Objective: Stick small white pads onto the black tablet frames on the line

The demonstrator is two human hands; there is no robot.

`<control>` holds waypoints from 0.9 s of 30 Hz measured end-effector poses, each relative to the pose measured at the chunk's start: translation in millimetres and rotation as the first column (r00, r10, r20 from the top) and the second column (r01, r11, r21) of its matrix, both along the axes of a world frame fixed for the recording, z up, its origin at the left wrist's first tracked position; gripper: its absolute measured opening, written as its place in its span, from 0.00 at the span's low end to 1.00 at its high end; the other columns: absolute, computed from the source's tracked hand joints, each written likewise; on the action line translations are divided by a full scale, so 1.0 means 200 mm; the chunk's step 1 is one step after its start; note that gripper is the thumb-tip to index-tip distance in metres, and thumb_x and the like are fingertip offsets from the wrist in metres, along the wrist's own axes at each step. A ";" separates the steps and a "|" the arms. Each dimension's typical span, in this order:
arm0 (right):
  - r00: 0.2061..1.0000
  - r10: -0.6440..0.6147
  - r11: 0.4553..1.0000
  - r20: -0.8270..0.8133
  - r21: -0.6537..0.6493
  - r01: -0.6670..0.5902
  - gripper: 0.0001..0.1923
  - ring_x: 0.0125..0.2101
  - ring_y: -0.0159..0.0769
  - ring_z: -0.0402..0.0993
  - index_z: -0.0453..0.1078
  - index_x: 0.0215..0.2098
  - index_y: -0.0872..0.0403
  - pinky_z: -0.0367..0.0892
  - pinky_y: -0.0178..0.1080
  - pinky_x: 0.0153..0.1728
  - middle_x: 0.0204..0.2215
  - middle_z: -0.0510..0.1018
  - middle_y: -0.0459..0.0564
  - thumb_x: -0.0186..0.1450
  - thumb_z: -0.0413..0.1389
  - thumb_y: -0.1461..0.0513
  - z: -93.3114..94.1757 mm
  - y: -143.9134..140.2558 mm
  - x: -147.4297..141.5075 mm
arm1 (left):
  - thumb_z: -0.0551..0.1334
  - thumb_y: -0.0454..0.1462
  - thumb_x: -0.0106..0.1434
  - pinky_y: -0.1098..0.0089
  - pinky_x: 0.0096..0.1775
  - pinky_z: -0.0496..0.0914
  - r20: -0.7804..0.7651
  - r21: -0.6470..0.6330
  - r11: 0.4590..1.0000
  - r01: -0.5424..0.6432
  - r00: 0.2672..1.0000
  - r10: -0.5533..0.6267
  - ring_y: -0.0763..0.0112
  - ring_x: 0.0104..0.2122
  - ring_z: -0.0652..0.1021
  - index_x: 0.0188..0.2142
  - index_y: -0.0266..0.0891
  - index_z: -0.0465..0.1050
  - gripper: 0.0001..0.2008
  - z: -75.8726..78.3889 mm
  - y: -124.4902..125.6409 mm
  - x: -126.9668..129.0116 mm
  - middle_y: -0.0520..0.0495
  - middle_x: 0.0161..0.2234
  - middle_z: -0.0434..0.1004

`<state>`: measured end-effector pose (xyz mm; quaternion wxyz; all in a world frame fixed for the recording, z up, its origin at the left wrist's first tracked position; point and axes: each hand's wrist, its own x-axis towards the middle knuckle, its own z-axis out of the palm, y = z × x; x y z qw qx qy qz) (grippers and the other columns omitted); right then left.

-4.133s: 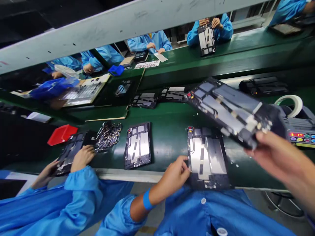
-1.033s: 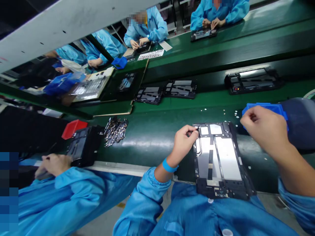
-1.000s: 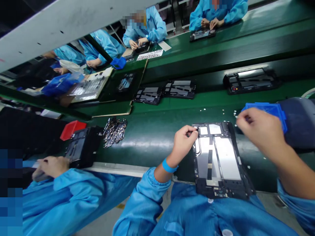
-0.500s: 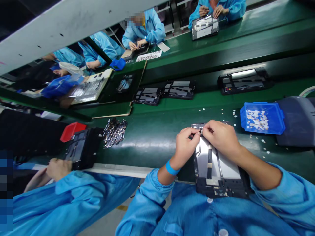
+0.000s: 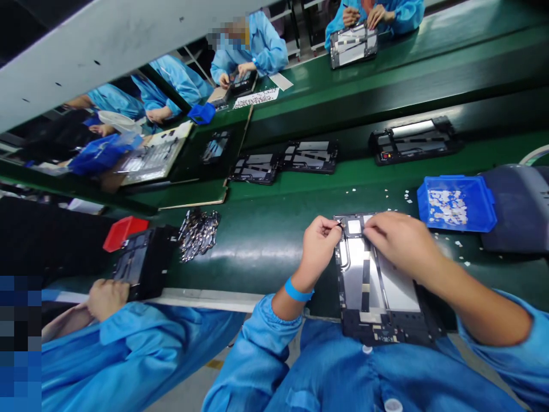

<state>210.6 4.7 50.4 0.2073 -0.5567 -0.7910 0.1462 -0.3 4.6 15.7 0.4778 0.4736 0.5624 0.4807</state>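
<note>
An opened tablet lies before me, its silver inner plates and black strips facing up, its near end against my blue coat. My left hand, with a blue wristband, pinches a small black part at the tablet's far left corner. Across the far end, my right hand has thumb and forefinger closed beside a white square; what they hold, if anything, is too small to make out.
Right of the tablet, a blue bin holds small white scraps. A pile of small dark, shiny parts lies left. Other opened tablets rest further back. A co-worker's hand touches a tablet beside a red bin.
My hands have moved apart: the left slightly left with the small black part, the right rightward. The white square at the tablet's far end now shows between them.
</note>
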 end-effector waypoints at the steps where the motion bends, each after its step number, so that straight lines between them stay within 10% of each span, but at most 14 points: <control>1: 1.000 0.022 0.999 -0.017 -0.031 -0.022 0.10 0.38 0.43 0.79 0.78 0.35 0.51 0.66 0.41 0.38 0.35 0.84 0.51 0.71 0.55 0.61 0.00 0.00 -0.10 | 0.65 0.34 0.59 0.73 0.35 0.69 -0.013 0.005 1.000 -0.005 1.000 0.005 0.74 0.31 0.76 0.32 0.39 0.72 0.03 0.01 -0.01 0.00 0.51 0.31 0.79; 15: 0.968 -0.005 0.991 -0.250 -0.128 -0.027 0.07 0.28 0.35 0.73 0.71 0.25 0.51 0.58 0.37 0.31 0.25 0.79 0.45 0.61 0.56 0.66 0.00 0.09 -0.24 | 0.64 0.32 0.60 0.71 0.37 0.71 -0.113 0.080 0.996 0.035 0.993 -0.026 0.71 0.34 0.80 0.30 0.40 0.72 0.03 0.02 -0.04 0.00 0.49 0.34 0.82; 20: 0.968 -0.178 0.981 -0.177 -0.111 0.160 0.05 0.28 0.38 0.72 0.72 0.27 0.49 0.59 0.39 0.31 0.27 0.79 0.47 0.61 0.56 0.63 0.02 0.13 0.09 | 0.64 0.32 0.60 0.72 0.36 0.70 -0.049 0.003 1.000 0.017 0.999 -0.017 0.73 0.32 0.78 0.30 0.40 0.70 0.04 0.01 -0.02 -0.01 0.50 0.33 0.81; 24: 0.816 -0.523 0.845 0.246 0.019 0.535 0.11 0.25 0.44 0.69 0.69 0.25 0.47 0.53 0.45 0.28 0.24 0.75 0.55 0.66 0.56 0.57 0.06 0.11 0.49 | 0.64 0.33 0.61 0.72 0.35 0.70 -0.115 0.037 0.998 0.046 0.992 -0.041 0.72 0.32 0.77 0.32 0.40 0.73 0.02 0.02 -0.02 -0.04 0.50 0.33 0.81; 27: 0.891 -0.429 0.895 0.148 -0.066 0.442 0.06 0.30 0.44 0.75 0.76 0.35 0.48 0.61 0.45 0.31 0.31 0.81 0.54 0.65 0.56 0.58 0.08 0.08 0.50 | 0.65 0.33 0.62 0.70 0.35 0.70 -0.323 0.119 0.980 0.162 0.939 -0.116 0.71 0.31 0.77 0.36 0.42 0.78 0.03 0.05 -0.04 -0.07 0.51 0.32 0.81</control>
